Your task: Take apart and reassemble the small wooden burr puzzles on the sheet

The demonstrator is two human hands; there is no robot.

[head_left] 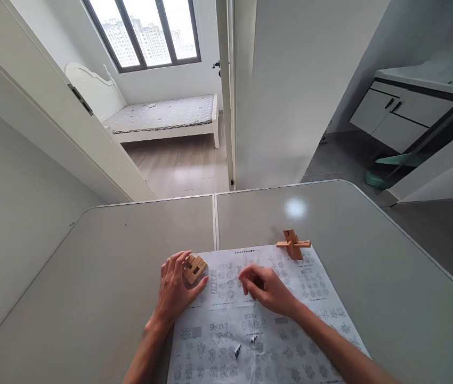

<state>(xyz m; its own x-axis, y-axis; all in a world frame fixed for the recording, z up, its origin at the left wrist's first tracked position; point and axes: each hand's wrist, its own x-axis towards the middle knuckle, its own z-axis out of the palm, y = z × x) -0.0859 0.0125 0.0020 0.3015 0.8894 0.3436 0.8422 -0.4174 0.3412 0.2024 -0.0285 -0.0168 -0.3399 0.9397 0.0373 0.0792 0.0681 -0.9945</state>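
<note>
My left hand (175, 290) curls around a small wooden block puzzle (193, 269) at the upper left corner of a printed paper sheet (258, 330), fingers on its left side and thumb below it. My right hand (264, 288) rests on the middle of the sheet with fingers bent and pinched together; what they hold, if anything, is hidden. A second wooden puzzle (292, 244), shaped like a cross, stands at the sheet's far right corner, apart from both hands.
The sheet lies on a grey folding table (102, 266) with a seam down its middle. Beyond the far edge are a doorway to a bedroom with a bed (162, 114), a white wall, and a cabinet (394, 114) at the right.
</note>
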